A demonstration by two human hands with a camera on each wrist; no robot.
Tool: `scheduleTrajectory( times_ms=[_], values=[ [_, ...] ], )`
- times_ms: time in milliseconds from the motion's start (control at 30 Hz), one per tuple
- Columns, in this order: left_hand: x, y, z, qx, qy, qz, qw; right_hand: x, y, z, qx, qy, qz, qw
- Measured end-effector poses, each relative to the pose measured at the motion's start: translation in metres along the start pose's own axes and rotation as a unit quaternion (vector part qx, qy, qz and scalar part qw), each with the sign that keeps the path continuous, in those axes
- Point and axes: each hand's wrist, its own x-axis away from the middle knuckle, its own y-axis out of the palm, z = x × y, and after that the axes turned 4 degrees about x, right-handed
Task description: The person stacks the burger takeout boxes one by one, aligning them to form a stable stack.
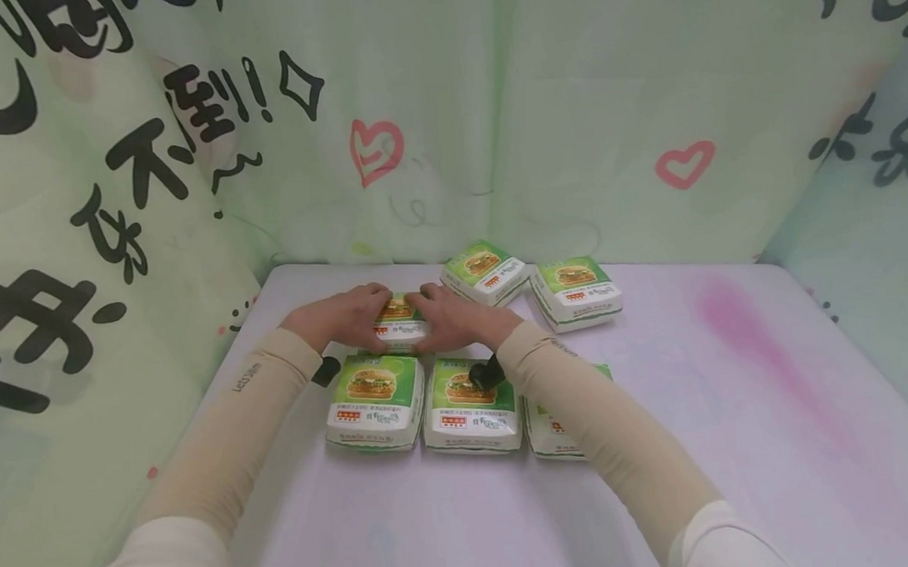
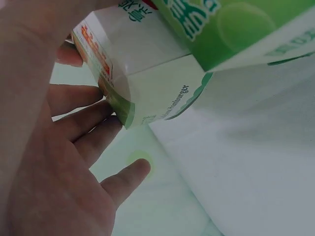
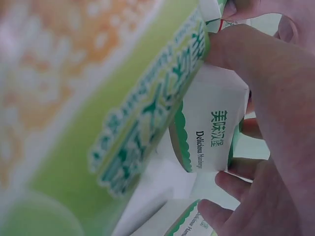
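A green-and-white hamburger box point(image 1: 398, 329) is held between both hands, behind the front row of boxes. My left hand point(image 1: 353, 317) grips its left side, thumb toward the front. On the opposite side, my right hand point(image 1: 455, 318) holds it in the same way. Its white side panel point(image 2: 160, 88) shows in the left wrist view, with fingers along the edge. The right wrist view shows another printed side point(image 3: 211, 120) against the fingers. Just in front lie a left box point(image 1: 375, 400) and a middle box point(image 1: 471, 420), the latter partly covered by a black wrist camera.
A third front box point(image 1: 553, 434) is mostly hidden by the right forearm. Two more, a tilted box point(image 1: 484, 272) and a box to its right point(image 1: 577, 293), lie near the back of the white table point(image 1: 402, 519). A printed green curtain point(image 1: 567, 88) surrounds the table.
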Motion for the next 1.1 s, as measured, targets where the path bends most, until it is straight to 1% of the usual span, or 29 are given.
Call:
scheduleTrajectory(
  times_ms=[267,400,500,733,900,1033,1100],
  values=[
    [0.0,0.001,0.001,0.024,-0.007,-0.015,0.9996,0.004,-0.001,0.0,-0.003,-0.004,-0.02,1.0],
    [0.001,0.0,0.003,0.024,-0.016,-0.018,0.9994,0.007,-0.002,-0.001,-0.003,-0.004,-0.021,1.0],
    [0.001,0.0,0.004,0.027,-0.017,-0.021,0.9993,0.009,-0.002,-0.002,-0.006,-0.005,-0.02,1.0],
    [0.0,0.0,0.003,0.047,-0.002,-0.019,0.9987,0.011,-0.001,-0.001,-0.015,-0.002,-0.017,1.0],
    [-0.001,-0.003,0.008,0.046,0.004,-0.016,0.9988,0.012,0.001,0.0,-0.022,-0.003,-0.018,1.0],
    [-0.001,-0.008,0.011,0.047,0.001,-0.005,0.9989,0.014,0.002,0.003,-0.034,-0.006,-0.013,0.999],
    [-0.001,-0.009,0.012,0.054,-0.009,0.001,0.9985,0.016,0.002,0.007,-0.042,-0.008,-0.004,0.999]
  ],
)
